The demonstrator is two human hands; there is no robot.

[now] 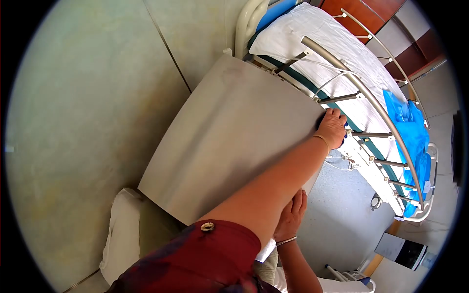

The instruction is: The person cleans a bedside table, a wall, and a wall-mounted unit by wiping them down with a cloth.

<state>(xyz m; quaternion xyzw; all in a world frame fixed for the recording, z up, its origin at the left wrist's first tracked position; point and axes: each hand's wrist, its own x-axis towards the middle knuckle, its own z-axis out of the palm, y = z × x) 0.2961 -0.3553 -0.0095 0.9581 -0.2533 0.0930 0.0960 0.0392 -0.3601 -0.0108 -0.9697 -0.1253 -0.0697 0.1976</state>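
A large grey-beige cabinet top (pixel 234 127) fills the middle of the view. My left hand (pixel 332 129) is at its far right edge, beside the bed rail, with the arm stretched across the panel. Its fingers are closed over something dark blue (pixel 344 138), perhaps a cloth, mostly hidden under the hand. Nearer to me, my right hand (pixel 291 215) lies against the panel's near right edge, with fingers extended and nothing visible in it. My left forearm partly covers this hand.
Beyond the panel stands a hospital bed with a white sheet (pixel 312 34), a metal side rail (pixel 371 100) and blue plastic (pixel 410 132). A wall (pixel 88 97) is at the left. White padded fabric (pixel 121 229) is at the lower left. A white-and-black box (pixel 400 250) is at the lower right.
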